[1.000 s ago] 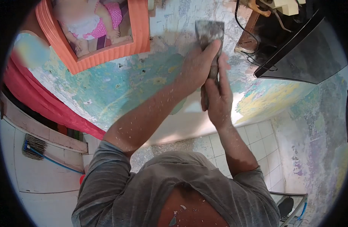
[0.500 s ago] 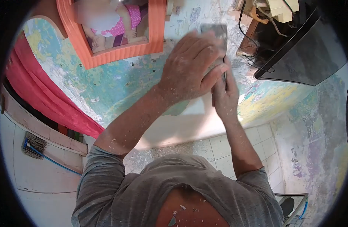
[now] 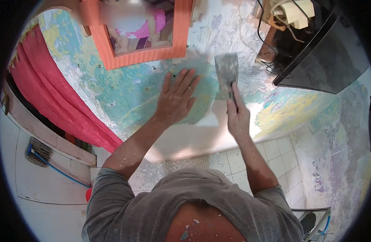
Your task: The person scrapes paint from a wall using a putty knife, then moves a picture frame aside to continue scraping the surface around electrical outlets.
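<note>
My right hand [image 3: 238,117] is wrapped round the handle of a wide flat scraper [image 3: 226,68], its grey blade pointing up against the wall. To its left, my left hand [image 3: 175,97] lies with fingers spread on the patchy wall [image 3: 133,86], where blue-green and yellow paint shows in flakes. Nothing is in my left hand. An orange picture frame [image 3: 147,54] hangs on the wall above my left hand. Pale flecks dot both forearms.
At the upper right is a black screen [image 3: 326,56] with hanging cables and a pale yellow box [image 3: 296,14]. A red curtain [image 3: 56,97] hangs at the left, above a brush [image 3: 39,152] with a blue handle. White floor tiles [image 3: 276,155] show below.
My left hand has come away from the scraper and moved left and down onto the wall. The scraper and my right hand are lower. The view has shifted slightly.
</note>
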